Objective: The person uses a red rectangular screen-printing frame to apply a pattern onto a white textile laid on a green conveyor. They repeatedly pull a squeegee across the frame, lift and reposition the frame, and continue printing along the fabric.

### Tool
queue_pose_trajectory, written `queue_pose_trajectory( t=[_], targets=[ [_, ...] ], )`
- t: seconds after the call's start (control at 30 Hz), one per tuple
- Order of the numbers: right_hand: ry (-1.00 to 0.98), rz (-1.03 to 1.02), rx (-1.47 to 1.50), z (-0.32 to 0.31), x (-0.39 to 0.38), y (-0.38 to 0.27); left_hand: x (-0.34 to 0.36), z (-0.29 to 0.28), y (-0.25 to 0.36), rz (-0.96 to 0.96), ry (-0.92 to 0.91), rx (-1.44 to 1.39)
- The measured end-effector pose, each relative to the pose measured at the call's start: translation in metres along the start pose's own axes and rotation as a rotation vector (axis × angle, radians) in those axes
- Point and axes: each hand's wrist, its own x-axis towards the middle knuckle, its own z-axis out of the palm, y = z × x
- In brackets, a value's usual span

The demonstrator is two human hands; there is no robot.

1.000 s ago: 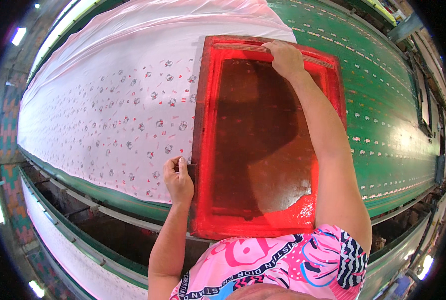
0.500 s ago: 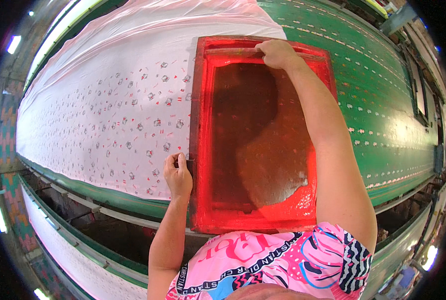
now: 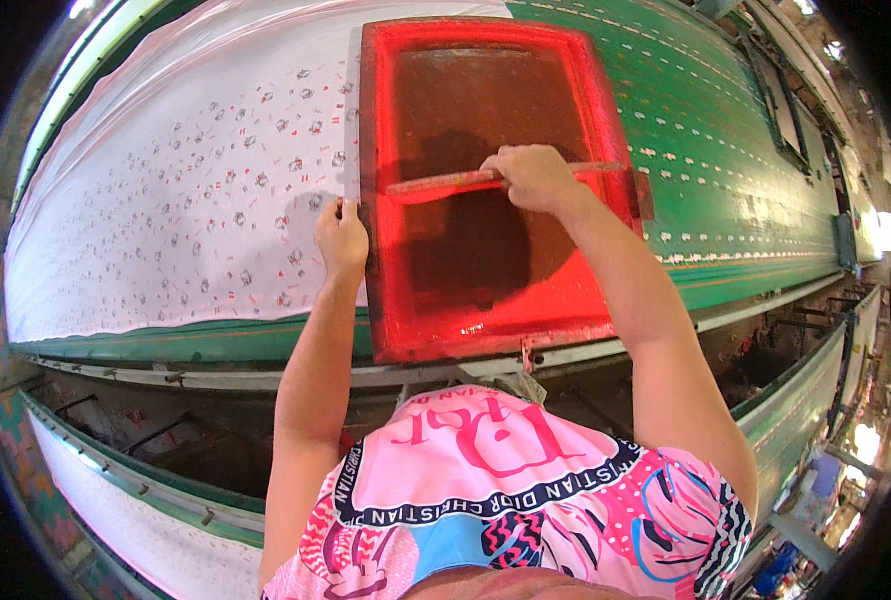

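A screen printing frame (image 3: 398, 338) with red ink-coated borders lies over the printing table in front of me, its left side overlapping white printed fabric (image 3: 216, 205). Inside it, the dark translucent mesh (image 3: 496, 95) carries my shadow. My right hand (image 3: 534, 178) is closed around the middle of a long squeegee (image 3: 441, 183), which lies crosswise about halfway down the mesh. Bright red ink coats the near end of the frame. At the frame's left edge, my left hand (image 3: 343, 236) has its fingers curled closed on the edge; the exact hold is partly hidden.
The green table (image 3: 706, 190) stretches right, with rows of small white marks. A metal rail (image 3: 206, 378) runs along its near edge. Beyond a dark gap, another long table with pale fabric (image 3: 136, 500) lies at the lower left. A dark rectangular frame (image 3: 774, 100) sits far right.
My right hand has pulled the squeegee from the frame's far end toward me, to about mid-mesh. The left hand stays at the left edge. My view has shifted, so the frame appears higher.
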Motion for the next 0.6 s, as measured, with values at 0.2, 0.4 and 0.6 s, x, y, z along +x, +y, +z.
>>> queue_pose_trajectory(
  t=[0.2, 0.4, 0.6],
  targets=[
    [0.026, 0.042, 0.023, 0.026, -0.102, -0.076, 0.002, 0.000, -0.002, -0.004, -0.016, 0.066],
    [0.093, 0.089, 0.029, 0.039, -0.178, -0.135, -0.004, -0.005, 0.014, -0.074, -0.036, -0.052],
    [0.176, 0.066, 0.001, 0.057, -0.212, -0.149, -0.010, 0.007, 0.025, 0.000, 0.005, 0.177]
  ],
)
